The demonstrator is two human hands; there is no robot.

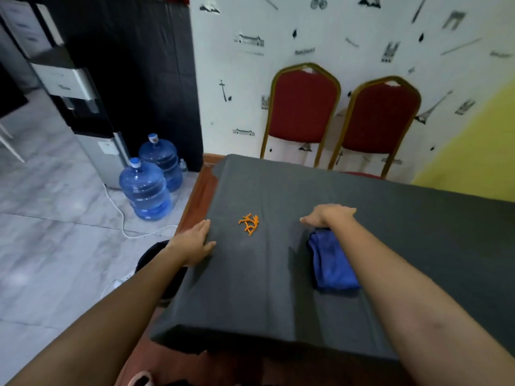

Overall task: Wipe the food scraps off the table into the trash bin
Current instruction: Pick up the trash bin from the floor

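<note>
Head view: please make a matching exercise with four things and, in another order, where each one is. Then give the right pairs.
Things:
1. orange scraps
2. blue cloth
3. trash bin
4. left hand

Places:
A. on the floor, beside the table's left edge
B. flat on the grey cover, at its left edge
C. on the cover, between the two hands
D. on the cover, its far end under the right hand

Pairs: 1-C, 2-D, 3-A, 4-B
</note>
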